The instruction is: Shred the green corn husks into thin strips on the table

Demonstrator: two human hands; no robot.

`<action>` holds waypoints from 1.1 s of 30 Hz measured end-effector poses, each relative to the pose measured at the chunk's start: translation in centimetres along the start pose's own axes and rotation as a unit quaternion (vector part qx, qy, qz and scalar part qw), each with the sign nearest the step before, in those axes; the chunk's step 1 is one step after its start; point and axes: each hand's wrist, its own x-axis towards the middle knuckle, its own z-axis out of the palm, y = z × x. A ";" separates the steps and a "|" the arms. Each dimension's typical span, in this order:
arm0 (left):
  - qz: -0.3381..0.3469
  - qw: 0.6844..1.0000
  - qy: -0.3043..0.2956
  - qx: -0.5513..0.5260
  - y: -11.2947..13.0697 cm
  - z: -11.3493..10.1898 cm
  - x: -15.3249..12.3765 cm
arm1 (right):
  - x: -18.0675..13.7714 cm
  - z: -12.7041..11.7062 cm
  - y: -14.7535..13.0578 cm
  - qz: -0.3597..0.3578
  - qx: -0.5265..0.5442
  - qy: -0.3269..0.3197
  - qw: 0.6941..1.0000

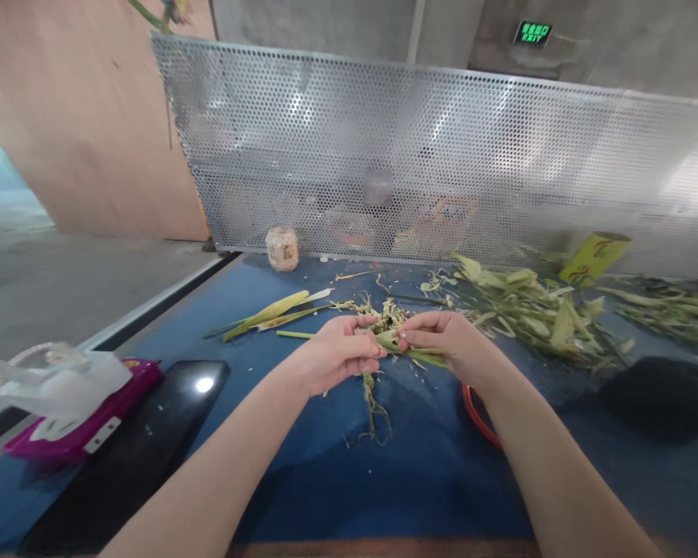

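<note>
My left hand [337,353] and my right hand [445,341] meet over the middle of a blue table [302,457]. Both pinch a green flower stem [391,341] with a pale, shredded head between them. Dry brown strands [375,411] hang down from the stem onto the blue surface under my left hand. A red ring-shaped object [475,415] lies partly hidden under my right wrist.
A heap of cut stems and leaves [535,310] lies at the right. Two long green stems [267,314] lie left of centre. A small jar [282,248], a yellow tube [593,257], a perforated metal screen [442,155], a black tablet [151,434] and a purple device [81,426].
</note>
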 end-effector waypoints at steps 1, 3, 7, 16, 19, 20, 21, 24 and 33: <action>0.001 1.000 -0.005 0.005 0.0 0.0 0.0 | -0.1 0.0 -0.1 -0.008 -0.011 -0.001 1.000; 0.023 0.999 0.000 0.040 0.1 -0.1 0.1 | -0.3 0.0 -0.2 -0.021 -0.038 -0.003 0.999; 0.198 0.955 0.070 0.211 0.2 0.0 -0.2 | -0.7 0.3 -0.5 -0.017 -0.091 -0.027 0.995; 0.378 0.869 0.043 0.316 0.2 1.1 -1.4 | -0.7 0.7 -0.4 -0.011 -0.055 -0.012 0.998; 0.394 0.846 0.030 0.358 0.2 1.1 -1.4 | -0.8 0.8 -0.3 -0.017 -0.055 -0.026 0.998; 0.399 0.838 0.028 0.371 0.2 1.2 -1.4 | -0.8 0.8 -0.3 -0.022 -0.058 -0.031 0.998; 0.402 0.832 0.026 0.381 0.2 1.2 -1.4 | -0.8 0.9 -0.2 -0.027 -0.062 -0.034 0.997; 0.403 0.828 0.021 0.390 0.2 1.2 -1.4 | -0.9 1.0 0.0 -0.037 -0.076 -0.039 0.996; 0.478 0.720 0.037 0.502 0.1 0.3 -0.9 | -1.2 1.3 -0.4 -0.009 -0.074 -0.004 0.997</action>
